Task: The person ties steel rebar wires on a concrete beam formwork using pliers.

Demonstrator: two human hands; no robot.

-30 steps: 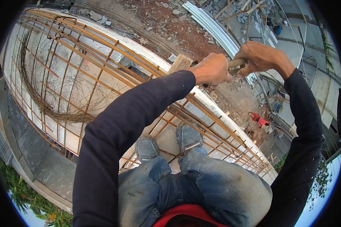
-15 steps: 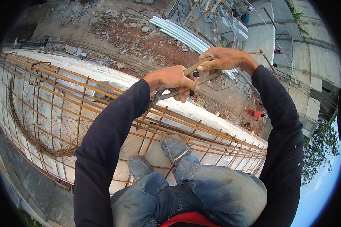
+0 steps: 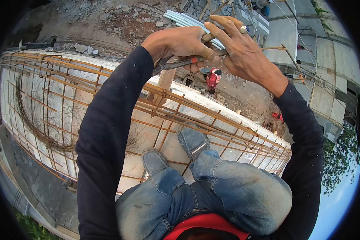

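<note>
the fingers of the left hand (image 3: 182,42) are clamped around the handles of a pair of steel pincers (image 3: 176,65), the thumb lying along one side near a red band (image 3: 194,60) on the grip; that hold, fairly close to the pivot, likely keeps the head steady. the right hand (image 3: 246,56) is at the far ends of the handles, its fingers stretched out and a little apart, but its thumb is hidden, so i cannot tell whether they close on anything; out there a hand would get the most leverage. the head of the pincers shows just below the left wrist, angled back toward the person's left, and whether it grips anything is unclear. below it in the view are a timber piece (image 3: 166,79) and the rusty reinforcing bars (image 3: 163,94), long rods crossed by shorter ones into a cage, presumably arranged so that they brace one another. a pale ledge (image 3: 184,93) runs along their outer side. a coil of thin wire (image 3: 63,148) lies loose over the cage to the left, perhaps left there to be close at hand. the person's two shoes (image 3: 195,142) are planted among the bars, side by side and slightly apart, likely for balance, with the knees bent in worn jeans (image 3: 244,184). farther off, beyond the ledge, pale pipes (image 3: 184,20) lie bundled on rubble-strewn ground.
</note>
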